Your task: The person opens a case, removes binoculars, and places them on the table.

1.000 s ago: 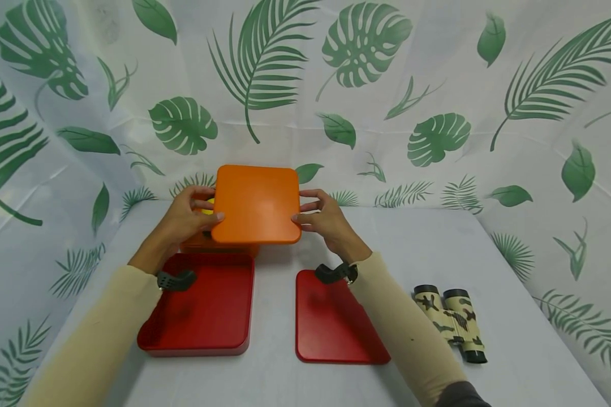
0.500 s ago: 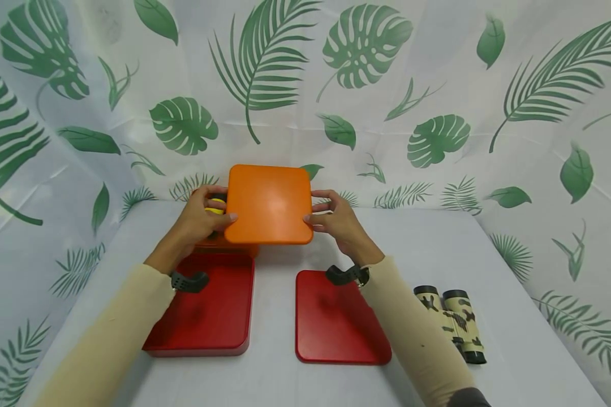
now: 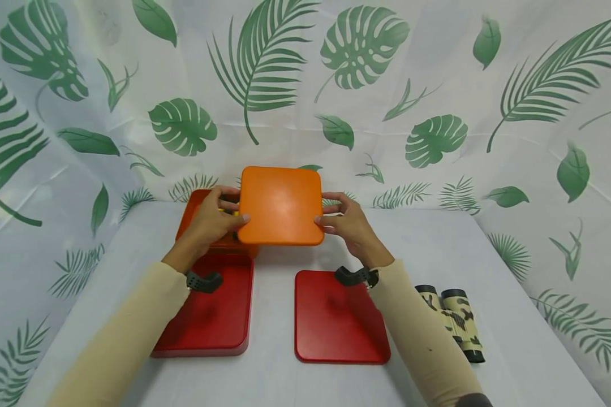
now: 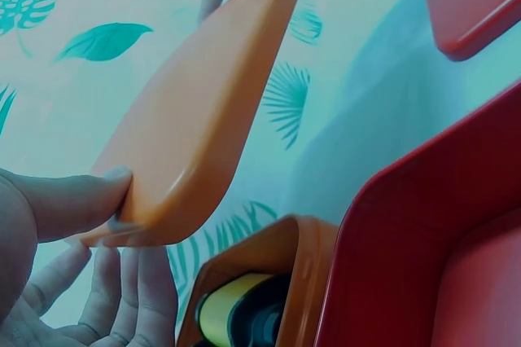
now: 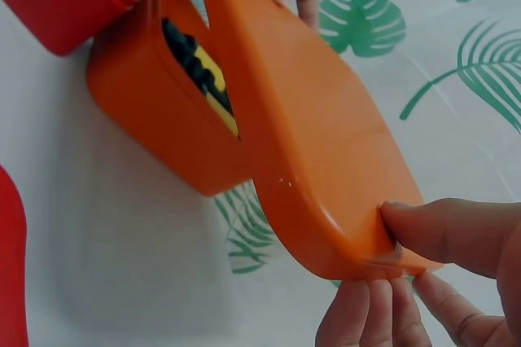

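Note:
An orange lid is held up, tilted, between my two hands. My left hand pinches its left edge, thumb on the top face and fingers beneath. At the opposite edge my right hand grips it the same way. Behind my left hand stands an uncovered orange box, partly hidden by the hand and lid. Inside that box lies a yellow and black object; its kind cannot be made out.
Nearer on the white table, an uncovered red box stands left, partly under my left forearm. Right of it a red lid lies flat. Camouflage binoculars lie at the right, partly behind my right sleeve. A leaf-patterned cloth hangs behind.
Both hands have carried the orange lid to the right, uncovering more of the orange box's left side. The red box, red lid and binoculars have stayed put.

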Action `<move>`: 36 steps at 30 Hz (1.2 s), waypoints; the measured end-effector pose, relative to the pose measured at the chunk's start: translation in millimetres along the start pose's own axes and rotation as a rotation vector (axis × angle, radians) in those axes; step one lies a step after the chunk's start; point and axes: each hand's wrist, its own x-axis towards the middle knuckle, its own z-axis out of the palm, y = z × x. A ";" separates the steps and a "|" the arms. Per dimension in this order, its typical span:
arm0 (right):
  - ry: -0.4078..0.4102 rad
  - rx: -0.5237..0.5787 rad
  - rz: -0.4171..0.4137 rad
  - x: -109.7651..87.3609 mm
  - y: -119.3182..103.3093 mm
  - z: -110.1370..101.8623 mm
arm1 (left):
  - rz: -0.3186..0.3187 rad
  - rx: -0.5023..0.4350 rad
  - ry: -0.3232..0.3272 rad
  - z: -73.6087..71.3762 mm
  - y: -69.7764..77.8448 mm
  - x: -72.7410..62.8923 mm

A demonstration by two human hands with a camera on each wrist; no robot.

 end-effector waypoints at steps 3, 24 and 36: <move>0.006 -0.005 0.003 -1.5 -0.5 -3.2 | -0.009 0.007 0.008 4.8 1.1 1.5; 0.091 -0.024 0.045 -5.6 13.2 -28.1 | -0.066 0.029 0.031 42.1 4.4 13.5; 0.126 -0.056 0.091 -8.4 18.9 -40.9 | -0.055 0.034 0.033 62.8 4.0 18.3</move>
